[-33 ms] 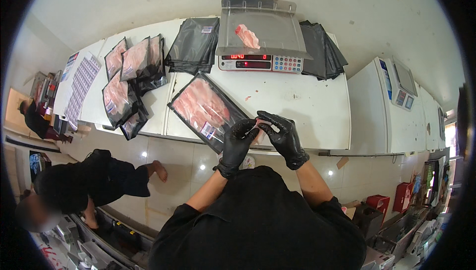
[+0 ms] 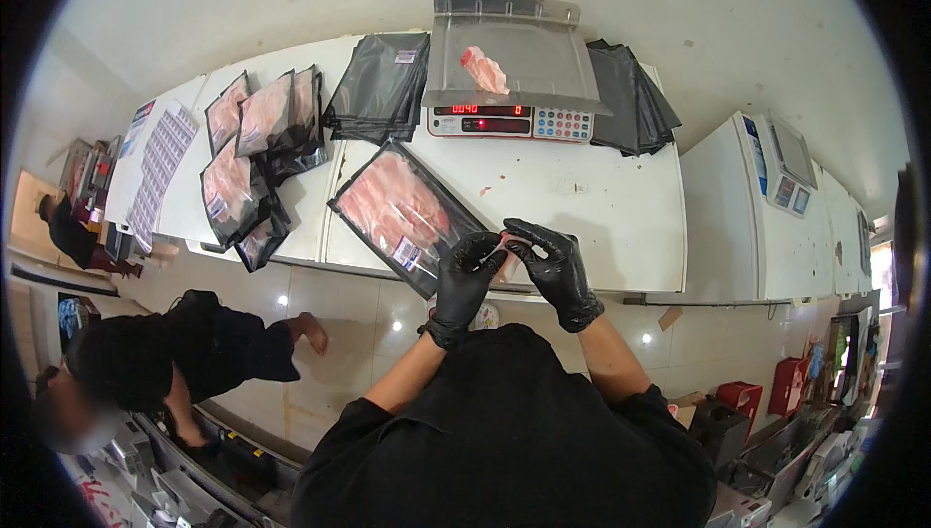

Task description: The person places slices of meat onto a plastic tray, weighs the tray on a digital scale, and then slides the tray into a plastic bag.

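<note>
The black-gloved left hand [image 2: 464, 281] and right hand [image 2: 555, 271] meet above the near edge of the white worktop [image 2: 582, 193], thumbs and fingers pinching a small pale-pink piece of meat [image 2: 506, 268] between them. It shows from twelve to six o'clock in the gap between the gloves; fingers cover its middle, so its full shape is hard to make out. At ten o'clock from the grip lies a packed meat bag [image 2: 393, 208], its nearest corner hidden behind the left glove. At twelve o'clock stands a scale [image 2: 509, 125] bearing another meat slice [image 2: 484, 70].
</note>
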Tool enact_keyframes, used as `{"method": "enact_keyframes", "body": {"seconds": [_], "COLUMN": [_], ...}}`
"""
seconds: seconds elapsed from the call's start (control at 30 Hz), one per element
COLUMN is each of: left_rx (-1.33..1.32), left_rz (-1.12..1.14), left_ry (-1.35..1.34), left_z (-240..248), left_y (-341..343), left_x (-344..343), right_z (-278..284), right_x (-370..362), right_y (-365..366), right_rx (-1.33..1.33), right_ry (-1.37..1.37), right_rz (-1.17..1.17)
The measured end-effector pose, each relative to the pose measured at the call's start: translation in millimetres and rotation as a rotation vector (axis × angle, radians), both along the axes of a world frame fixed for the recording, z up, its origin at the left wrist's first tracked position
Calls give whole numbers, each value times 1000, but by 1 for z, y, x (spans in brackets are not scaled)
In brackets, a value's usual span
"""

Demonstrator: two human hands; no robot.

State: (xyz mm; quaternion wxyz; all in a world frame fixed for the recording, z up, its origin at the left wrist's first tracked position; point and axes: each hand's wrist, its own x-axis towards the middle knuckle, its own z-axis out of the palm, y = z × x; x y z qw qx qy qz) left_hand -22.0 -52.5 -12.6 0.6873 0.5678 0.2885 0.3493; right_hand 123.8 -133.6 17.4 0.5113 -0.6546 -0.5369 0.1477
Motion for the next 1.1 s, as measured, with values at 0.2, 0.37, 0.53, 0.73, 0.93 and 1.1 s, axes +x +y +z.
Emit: {"method": "enact_keyframes", "body": {"seconds": [0.2,0.37,0.53,0.73,0.93,1.1], "left_rx": [-8,-351,-605,-528,-355,-77], "left_rz": [0,97,168,213,-322,148], "left_ry": [52,29,-267,-134,75,130], "left_z": [-6,-10,-38,-62,-53,4], "left_y": [-11,-14,-14,-25,27,78], "left_x": [-4,-7,-1,-5,-76,-166], "right_z": [1,-26,-80,-109,-115,-54], "right_x": [2,15,-11,-37,-9,-35], "right_y": [-7,2,-16,-24,-35,-19], "right_rx": [-135,-7,-42,-112,-140,-401], "right_ry": [278,704,647,203,1150,10], "right_rz": [61,233,320,-8,143,319]}}
